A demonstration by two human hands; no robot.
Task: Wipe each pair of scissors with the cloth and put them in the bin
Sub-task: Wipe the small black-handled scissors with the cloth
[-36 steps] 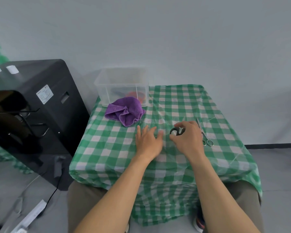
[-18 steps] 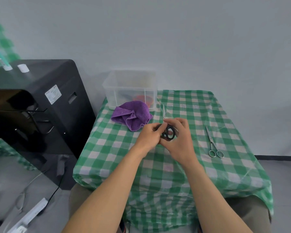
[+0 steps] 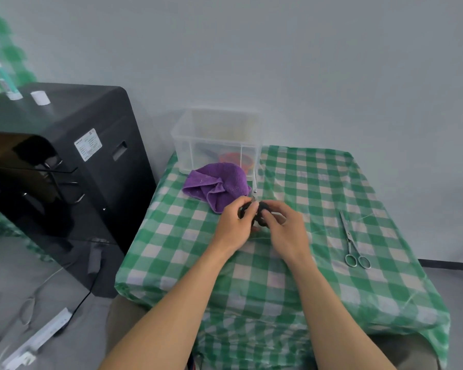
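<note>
Both hands hold black-handled scissors above the middle of the green checked table; the blades point away from me toward the bin. My left hand grips the left handle loop and my right hand grips the right one. A crumpled purple cloth lies just beyond my left hand. Behind it stands a clear plastic bin with red and dark items inside. All-metal scissors lie flat on the table's right side.
A black cabinet-like machine stands close to the table's left edge, with small white containers on top. A white power strip and cables lie on the grey floor at lower left. A grey wall rises behind the table.
My right hand lifted the black-handled scissors from beside the metal pair and carried them to the table's middle; my left hand left the cloth-covered table and took the other handle loop.
</note>
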